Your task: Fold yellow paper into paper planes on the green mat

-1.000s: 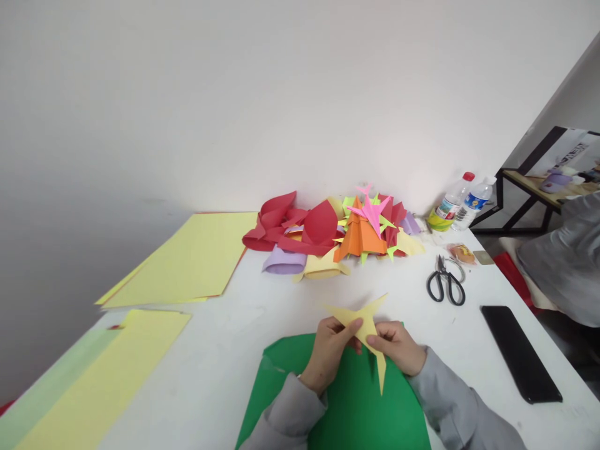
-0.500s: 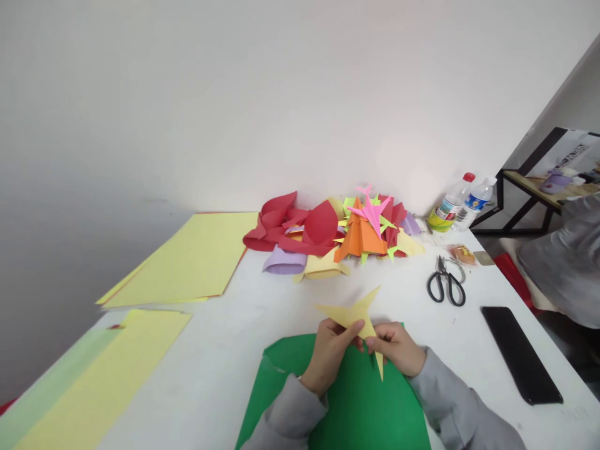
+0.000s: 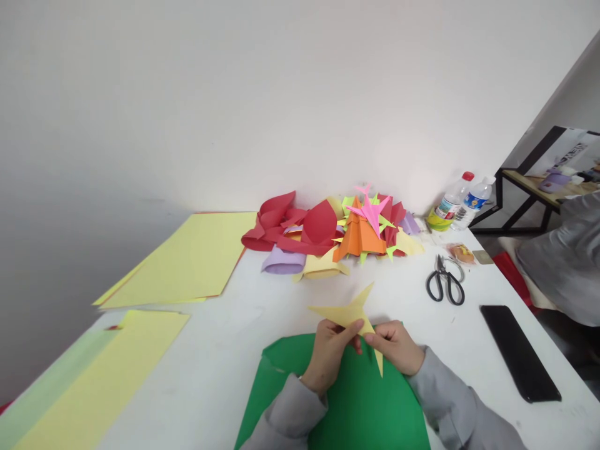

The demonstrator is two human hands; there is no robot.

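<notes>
A folded yellow paper plane (image 3: pixel 349 312) with pointed wings is held above the green sheet (image 3: pixel 365 406). My left hand (image 3: pixel 330 350) pinches its middle, thumb on top and fingers beneath. On the other side, my right hand (image 3: pixel 396 347) grips the plane close to the narrow point that hangs downward. Both hands are closed on the paper, and the fingertips underneath are partly hidden. Just beyond lie folded paper pieces, among them an orange plane (image 3: pixel 360 236) with a pink plane (image 3: pixel 372 212) on top.
Yellow sheets (image 3: pixel 182 262) and yellow-green strips (image 3: pixel 103 375) lie at the left. Red folded paper (image 3: pixel 319 228) rests by the wall. Black-handled scissors (image 3: pixel 445 284), a black phone-like slab (image 3: pixel 520 353) and two bottles (image 3: pixel 450 203) are on the right. A person's grey sleeve (image 3: pixel 562 256) shows at far right.
The yellow plane has tilted slightly, its upper points shifting a little to the left. Both hands keep their hold and have barely moved.
</notes>
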